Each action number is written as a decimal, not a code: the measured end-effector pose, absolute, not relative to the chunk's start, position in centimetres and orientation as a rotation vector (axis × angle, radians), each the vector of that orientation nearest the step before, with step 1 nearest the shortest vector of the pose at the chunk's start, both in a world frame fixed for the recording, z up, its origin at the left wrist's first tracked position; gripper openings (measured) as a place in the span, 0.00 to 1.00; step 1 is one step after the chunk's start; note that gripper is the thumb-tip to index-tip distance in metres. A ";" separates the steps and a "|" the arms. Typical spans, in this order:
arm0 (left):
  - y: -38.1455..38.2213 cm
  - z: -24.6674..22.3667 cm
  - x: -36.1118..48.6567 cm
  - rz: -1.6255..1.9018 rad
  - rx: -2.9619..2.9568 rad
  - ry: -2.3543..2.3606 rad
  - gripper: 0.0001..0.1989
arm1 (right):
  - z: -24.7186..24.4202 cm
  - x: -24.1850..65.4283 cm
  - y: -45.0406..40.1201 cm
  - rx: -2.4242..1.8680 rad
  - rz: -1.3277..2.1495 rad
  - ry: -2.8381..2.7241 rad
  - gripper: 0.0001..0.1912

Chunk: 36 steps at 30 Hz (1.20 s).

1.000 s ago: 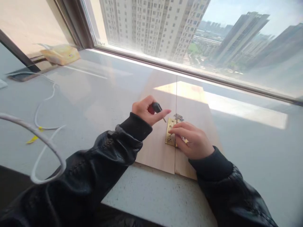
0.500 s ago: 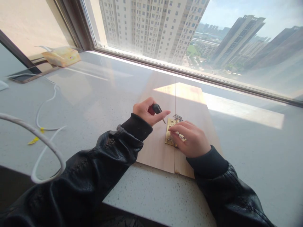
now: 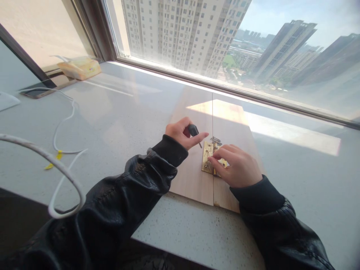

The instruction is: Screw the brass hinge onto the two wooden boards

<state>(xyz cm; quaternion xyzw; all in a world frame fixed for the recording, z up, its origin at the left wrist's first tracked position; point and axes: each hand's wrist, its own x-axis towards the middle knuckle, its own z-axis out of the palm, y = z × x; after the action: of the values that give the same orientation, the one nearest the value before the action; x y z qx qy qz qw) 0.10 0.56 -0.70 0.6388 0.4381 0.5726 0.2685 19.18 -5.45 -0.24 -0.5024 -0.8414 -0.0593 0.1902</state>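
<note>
Packet of yellow colour [image 3: 80, 68] rested in the corner beside the window, with something white coming out of its top; the rest of its content could not be seen. The left hand [image 3: 182, 133] had its fingers curled closed around the dark handle of a screwdriver [image 3: 193, 130], whose shaft pointed down near the brass hinge [image 3: 207, 155]. This hinge lay across the seam between the left board [image 3: 189, 180] and the right board [image 3: 232, 123], just below several loose screws [image 3: 216, 141]. The right hand [image 3: 240, 165] was bent over it, thumb and forefinger close together (whether they pinched anything, I could not tell), and it hid much of the right leaf. One white object [image 3: 7, 100] was cut off at the left edge.
</note>
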 end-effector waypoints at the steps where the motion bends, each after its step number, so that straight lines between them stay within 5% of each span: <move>1: 0.6 -0.7 0.1 1.542 1.721 1.179 0.22 | -0.2 19.1 -5.5 -1.417 -0.162 -2.365 0.11; 36: 0.5 -0.6 0.0 1.458 1.717 1.168 0.23 | 1.3 21.0 -3.1 -1.374 0.200 -2.174 0.04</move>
<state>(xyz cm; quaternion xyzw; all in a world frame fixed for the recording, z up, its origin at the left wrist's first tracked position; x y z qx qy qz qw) 0.01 0.53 -0.59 0.6461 0.4394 0.5485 0.2977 21.00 -3.07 1.30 -0.5118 -0.8097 0.0744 0.2773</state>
